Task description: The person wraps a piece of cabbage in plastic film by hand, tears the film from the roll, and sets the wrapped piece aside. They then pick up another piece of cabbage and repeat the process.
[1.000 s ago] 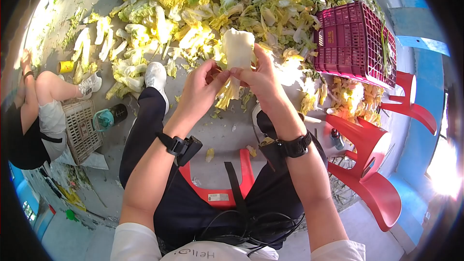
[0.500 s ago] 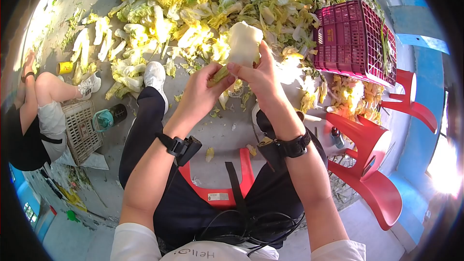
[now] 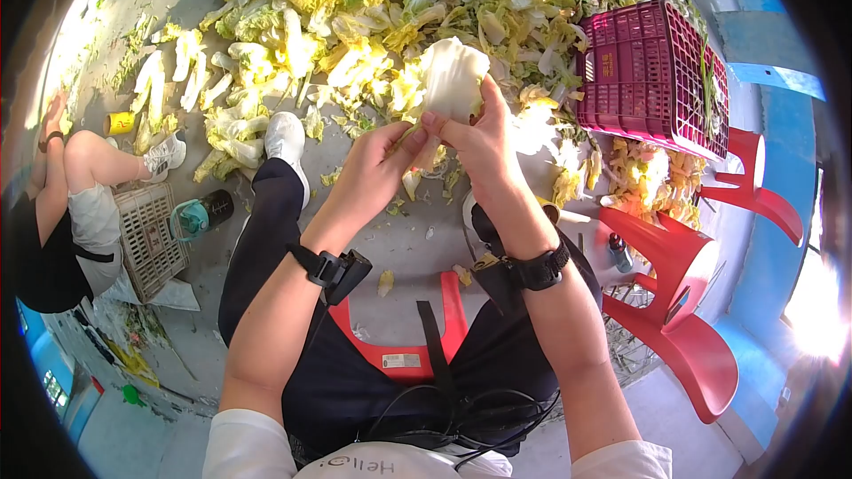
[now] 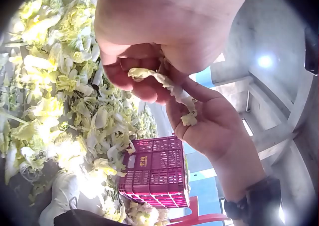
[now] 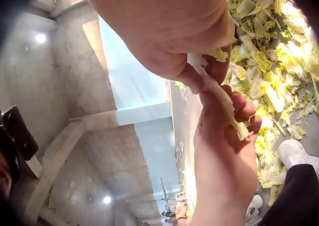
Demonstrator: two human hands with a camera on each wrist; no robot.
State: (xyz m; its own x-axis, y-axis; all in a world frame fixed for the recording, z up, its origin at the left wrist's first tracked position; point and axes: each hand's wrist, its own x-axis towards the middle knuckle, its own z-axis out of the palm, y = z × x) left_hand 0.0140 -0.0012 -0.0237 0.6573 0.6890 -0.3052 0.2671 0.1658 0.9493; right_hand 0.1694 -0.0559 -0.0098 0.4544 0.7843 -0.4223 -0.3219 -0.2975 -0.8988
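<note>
A pale cabbage leaf (image 3: 453, 80) stands up between my two hands, above the floor in the head view. With thumb and fingers, my left hand (image 3: 377, 164) pinches its lower end. My right hand (image 3: 486, 146) grips the leaf from the right, thumb in front and fingers behind. The thumbs meet near the leaf's base. In the left wrist view, the torn, wavy edge of the leaf (image 4: 172, 89) runs from one hand to the other. From the right wrist, the leaf (image 5: 222, 99) appears edge-on across the left fingers.
A large heap of cabbage leaves (image 3: 355, 9) covers the floor ahead. A magenta crate (image 3: 626, 80) stands at the right, near red chairs (image 3: 670, 293). At the left, another person (image 3: 71, 222) sits beside a beige crate (image 3: 151, 231) and a dark bottle (image 3: 213, 208).
The leaf has risen a little, shifted right and turned, its broad side now more exposed. My left hand's hold has changed slightly at its base, and my right fingers stay on it.
</note>
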